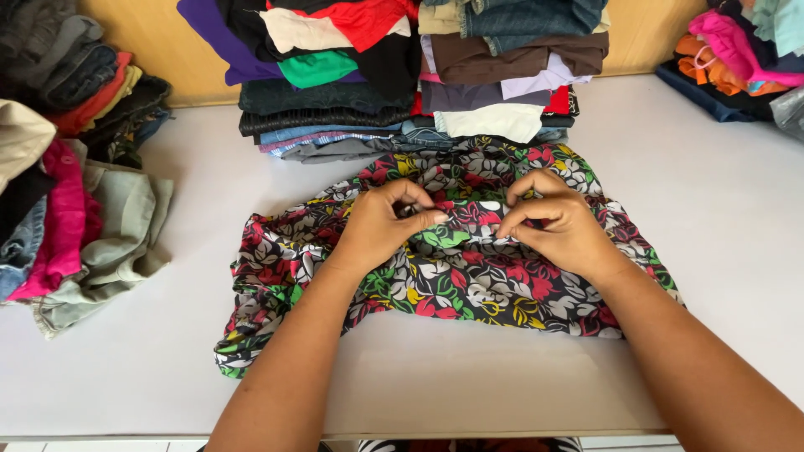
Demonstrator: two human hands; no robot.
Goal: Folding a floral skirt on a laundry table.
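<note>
A floral garment (452,280), black with red, green, yellow and white flowers, lies spread across the middle of the white table (737,218). My left hand (387,222) pinches a fold of its fabric near the centre. My right hand (557,222) pinches the same fold just to the right, fingertips curled inward. Both forearms reach in from the bottom edge. The fabric bunches up between the two hands.
Two stacks of folded clothes (419,71) stand at the back against a wooden wall. A loose heap of clothes (67,192) lies at the left. More colourful clothes (741,54) sit at the back right corner. The table's front edge runs along the bottom.
</note>
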